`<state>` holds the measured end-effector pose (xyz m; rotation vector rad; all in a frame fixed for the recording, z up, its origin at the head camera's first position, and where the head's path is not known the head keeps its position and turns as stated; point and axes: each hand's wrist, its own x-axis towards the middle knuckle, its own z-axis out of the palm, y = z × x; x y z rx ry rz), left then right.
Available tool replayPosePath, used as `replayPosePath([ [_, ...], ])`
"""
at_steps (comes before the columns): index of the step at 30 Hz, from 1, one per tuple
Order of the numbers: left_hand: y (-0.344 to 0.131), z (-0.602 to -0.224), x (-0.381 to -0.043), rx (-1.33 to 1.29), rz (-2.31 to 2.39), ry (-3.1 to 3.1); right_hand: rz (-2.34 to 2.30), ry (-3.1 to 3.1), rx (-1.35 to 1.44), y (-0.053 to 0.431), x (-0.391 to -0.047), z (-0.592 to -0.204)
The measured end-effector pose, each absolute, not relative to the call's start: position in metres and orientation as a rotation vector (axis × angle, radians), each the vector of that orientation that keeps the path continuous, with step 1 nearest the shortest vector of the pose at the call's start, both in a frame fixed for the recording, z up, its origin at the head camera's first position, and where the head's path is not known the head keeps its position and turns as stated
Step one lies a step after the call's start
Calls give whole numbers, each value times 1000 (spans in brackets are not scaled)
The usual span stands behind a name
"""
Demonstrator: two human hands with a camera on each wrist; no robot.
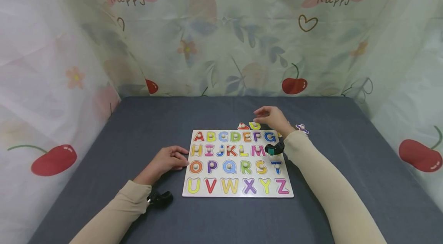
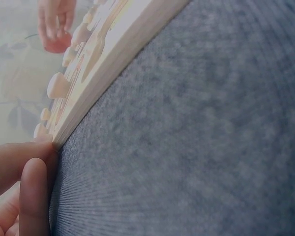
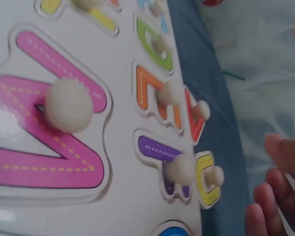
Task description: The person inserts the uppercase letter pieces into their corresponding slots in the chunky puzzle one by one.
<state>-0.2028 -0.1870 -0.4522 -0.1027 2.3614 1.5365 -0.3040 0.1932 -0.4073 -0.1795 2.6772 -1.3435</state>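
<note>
A white alphabet puzzle board [image 1: 216, 159] lies on the table, its upper rows filled with knobbed letters and its bottom row, U to Z, without knobs. My left hand [image 1: 169, 158] touches the board's left edge with its fingertips; the left wrist view shows those fingers [image 2: 34, 187] at the wooden side. Beyond the far edge, my right hand [image 1: 272, 118] hovers by a yellow U piece [image 1: 255, 125] with its fingers loosely bent. In the right wrist view these fingers [image 3: 266, 209] stand apart from the yellow piece and hold nothing visible. A red V piece [image 1: 243, 126] lies beside the U.
A purple X piece [image 1: 302, 128] lies right of the far right corner, partly behind the right wrist. Dark grey cloth [image 1: 238, 221] covers the table. Printed curtains [image 1: 221, 44] enclose the back and sides.
</note>
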Motion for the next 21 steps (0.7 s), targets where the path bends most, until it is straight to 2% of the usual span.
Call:
replayPosePath([
  [7,-187,-451,-202,-114,1519,2380,-1269,2629,-86,191,-315,-424],
  [21,-185,-450,-202,-111,1515,2378,-1190,2592,-23,192,-321,-427],
])
